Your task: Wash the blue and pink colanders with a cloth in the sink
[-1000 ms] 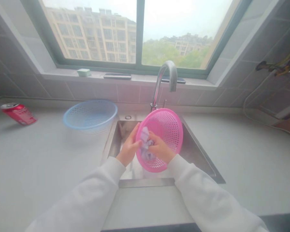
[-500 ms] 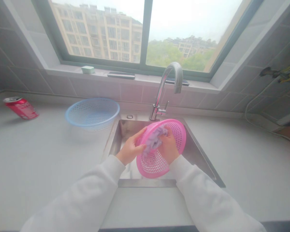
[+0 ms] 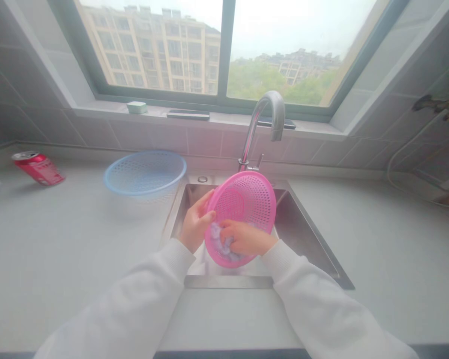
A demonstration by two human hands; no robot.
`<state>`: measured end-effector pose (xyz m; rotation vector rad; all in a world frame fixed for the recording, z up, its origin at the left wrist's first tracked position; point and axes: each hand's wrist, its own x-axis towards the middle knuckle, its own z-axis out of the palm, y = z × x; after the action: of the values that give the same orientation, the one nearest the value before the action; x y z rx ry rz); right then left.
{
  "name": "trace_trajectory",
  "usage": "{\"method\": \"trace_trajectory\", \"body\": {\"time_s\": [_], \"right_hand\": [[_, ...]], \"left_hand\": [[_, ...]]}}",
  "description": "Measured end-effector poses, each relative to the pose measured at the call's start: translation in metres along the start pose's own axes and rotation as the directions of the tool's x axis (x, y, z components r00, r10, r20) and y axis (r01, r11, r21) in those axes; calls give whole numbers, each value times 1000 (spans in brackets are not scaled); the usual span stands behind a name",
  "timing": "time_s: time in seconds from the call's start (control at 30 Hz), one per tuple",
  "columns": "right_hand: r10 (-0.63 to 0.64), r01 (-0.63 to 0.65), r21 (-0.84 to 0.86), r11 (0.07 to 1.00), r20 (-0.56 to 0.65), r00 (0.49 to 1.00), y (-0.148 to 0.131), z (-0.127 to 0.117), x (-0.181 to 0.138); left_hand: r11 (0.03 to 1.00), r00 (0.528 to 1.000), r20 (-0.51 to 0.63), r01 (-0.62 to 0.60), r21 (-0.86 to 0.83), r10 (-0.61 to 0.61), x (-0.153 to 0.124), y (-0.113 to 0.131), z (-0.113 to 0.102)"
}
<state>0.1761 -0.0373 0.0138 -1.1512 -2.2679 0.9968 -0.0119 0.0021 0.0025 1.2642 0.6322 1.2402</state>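
Moved since half a second ago: pink perforated colander (image 3: 256, 199), turned to show its inside more fully; right hand (image 3: 247, 238) and crumpled pale lilac cloth (image 3: 217, 239), dropped from high on the left of the bowl to its lower left, near the rim.

Largest first: pale surface (image 3: 389, 239) all round a steel sink (image 3: 228, 282), best used as the working place, to let any drips fall into the basin. Next, forearms in white sleeves (image 3: 127, 304), stretched forward from the lower edge and converging over the near side of the sink; better kept low and loose than locked straight.

Then the colander, held over the basin, tipped up on edge. Impossible to tell whether resting against the steel. For an even wipe, probably best to turn it a little at a time than to chase the far side with a bent wrist.

Smaller, the hands: left hand (image 3: 194, 224) clamped on the left rim, thumb in front, fingers partly hidden behind; right hand reaching crosswise into the bowl, back uppermost, fingers pointing left, bunched round the cloth.

Smallest, the cloth: press flatter, work in overlapping strokes across the holes, and avoid snagging a fold.
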Motion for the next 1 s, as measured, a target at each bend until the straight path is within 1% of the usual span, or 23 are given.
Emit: {"method": "trace_trajectory", "body": {"time_s": [0.07, 0.1, 0.13, 0.17, 0.2, 0.23, 0.27, 0.3, 0.33, 0.37, 0.4, 0.43, 0.47, 0.5, 0.53, 0.57, 0.63, 0.7, 0.73, 0.8, 0.87, 0.93, 1.0], "right_hand": [[0, 17, 132, 991, -129, 992, 5, 1, -1], [25, 27, 229, 973, -219, 975, 7, 1, -1], [72, 47, 346, 937, -322, 944, 9, 1, 0], [138, 90, 476, 875, -424, 895, 11, 0, 1], [221, 163, 601, 782, -513, 829, 12, 0, 2], [304, 247, 690, 680, -572, 762, 13, -1, 3], [364, 319, 736, 597, -603, 710, 13, -2, 3], [398, 359, 760, 542, -608, 687, 11, -3, 4], [398, 353, 777, 521, -587, 705, 9, -3, 5], [366, 298, 788, 539, -538, 759, 7, -3, 5], [314, 208, 777, 594, -462, 830, 3, -3, 5], [251, 106, 729, 677, -364, 897, 0, -2, 5], [191, 14, 638, 770, -251, 949, -2, -2, 4], [145, -51, 518, 854, -143, 979, -3, -2, 4], [115, -84, 385, 919, -57, 992, -4, -2, 4], [96, -93, 258, 962, 0, 995, -2, -2, 3], [72, -75, 63, 995, 60, 996, 2, -2, 3], [38, -36, -20, 999, 66, 997, 7, -1, 2], [19, -18, -15, 1000, 63, 998, 8, 0, 2], [15, -16, 61, 998, 16, 1000, 6, 3, 1], [85, -67, 168, 984, -106, 991, 3, 6, 0], [203, -127, 301, 945, -236, 950, 3, 8, -1], [305, -112, 495, 862, -328, 894, 6, 8, 0]], "left_hand": [[995, 996, 83, -53, 84, 46, -2, -5, 4], [989, 990, 129, -73, 127, 57, -3, -7, 5], [984, 984, 170, -85, 157, 58, -4, -10, 6], [982, 979, 199, -89, 169, 55, -5, -11, 7], [983, 975, 217, -87, 165, 50, -5, -13, 7], [985, 974, 224, -81, 152, 45, -6, -14, 7], [987, 974, 225, -74, 141, 41, -6, -14, 7], [989, 975, 220, -68, 133, 37, -6, -14, 6], [990, 977, 209, -62, 127, 35, -6, -14, 6], [991, 981, 189, -58, 117, 35, -5, -14, 6], [993, 986, 160, -57, 100, 40, -5, -13, 5], [995, 991, 127, -58, 77, 48, -4, -11, 4], [997, 994, 96, -58, 50, 53, -4, -10, 3], [998, 996, 72, -55, 24, 53, -3, -8, 1], [999, 997, 60, -46, 4, 46, -2, -7, 0], [999, 998, 57, -34, -6, 34, -2, -6, -2], [1000, 998, 58, -5, -9, 6, 0, -4, -3], [1000, 998, 58, 23, -15, -22, 2, -5, -3], [999, 998, 59, 39, -23, -37, 3, -6, -3], [996, 995, 70, 79, -37, -76, 4, -8, -2], [993, 990, 92, 109, -45, -105, 4, -9, -3], [993, 990, 107, 96, -66, -88, 3, -10, -5], [997, 994, 105, 44, -71, -36, 3, -11, -10]]}}
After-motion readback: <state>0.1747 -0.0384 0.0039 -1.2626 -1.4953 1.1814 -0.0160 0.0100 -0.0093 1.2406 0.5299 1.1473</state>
